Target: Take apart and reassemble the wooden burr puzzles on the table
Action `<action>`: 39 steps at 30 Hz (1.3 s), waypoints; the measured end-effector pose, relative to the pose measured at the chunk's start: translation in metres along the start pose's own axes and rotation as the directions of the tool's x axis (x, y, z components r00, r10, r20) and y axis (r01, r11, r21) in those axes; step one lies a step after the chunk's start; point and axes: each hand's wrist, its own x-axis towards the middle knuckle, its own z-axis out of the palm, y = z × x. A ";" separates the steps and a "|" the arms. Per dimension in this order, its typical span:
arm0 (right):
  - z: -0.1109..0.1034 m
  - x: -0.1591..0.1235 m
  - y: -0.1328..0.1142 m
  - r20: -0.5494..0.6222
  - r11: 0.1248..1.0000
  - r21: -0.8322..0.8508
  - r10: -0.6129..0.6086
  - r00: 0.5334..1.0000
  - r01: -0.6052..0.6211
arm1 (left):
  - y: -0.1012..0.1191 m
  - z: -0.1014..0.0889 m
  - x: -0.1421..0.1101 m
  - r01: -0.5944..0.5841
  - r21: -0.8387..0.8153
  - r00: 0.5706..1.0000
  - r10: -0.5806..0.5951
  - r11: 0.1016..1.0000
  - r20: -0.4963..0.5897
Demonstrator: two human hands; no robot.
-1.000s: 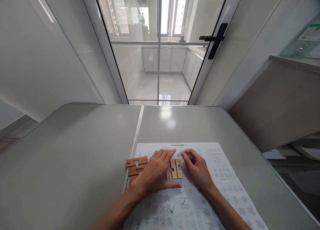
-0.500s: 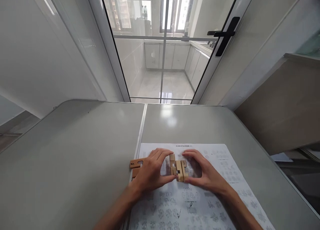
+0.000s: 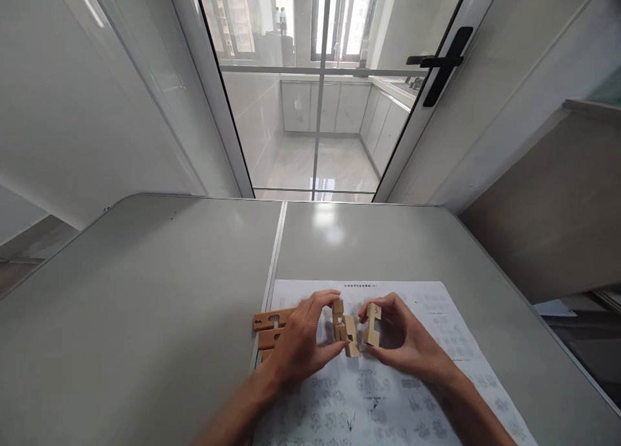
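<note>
Between the thumb and fingers of my left hand (image 3: 305, 333) is an upright notched wooden puzzle piece (image 3: 339, 329). Close against its right side stands a paler notched wooden block (image 3: 351, 344); I cannot tell whether my left thumb touches that one. My right hand (image 3: 400, 333) pinches a light notched wooden block (image 3: 372, 326) by its two ends, a small gap to the right of the others. Partly covered by my left hand, several brown wooden pieces (image 3: 262, 321) with cut-outs lie at the left edge of the printed sheet (image 3: 417, 401).
The sheet of small diagrams lies on a grey table (image 3: 160, 290) with a pale seam (image 3: 276, 245) running across it. Beyond the far edge stands a glass door (image 3: 339, 109) with a black handle (image 3: 444, 64).
My right hand has moved slightly right, taking its block away from the other pieces and tilting it. My left hand stays nearly in place, still around its piece.
</note>
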 end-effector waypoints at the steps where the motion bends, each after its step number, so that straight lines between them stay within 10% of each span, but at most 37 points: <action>1: 0.002 0.000 0.001 -0.010 1.000 0.023 -0.003 1.000 0.003 | 0.001 0.000 -0.001 -0.002 -0.002 1.000 0.002 1.000 0.001; 12: 0.031 -0.002 0.009 -0.179 0.999 -0.046 0.015 0.984 -0.024 | 0.006 -0.004 -0.002 -0.029 0.059 0.999 0.031 0.998 -0.040; 39: 0.049 -0.004 0.002 -0.136 0.977 -0.210 -0.065 0.989 0.035 | 0.009 0.003 -0.008 -0.081 0.058 0.996 0.083 0.995 -0.027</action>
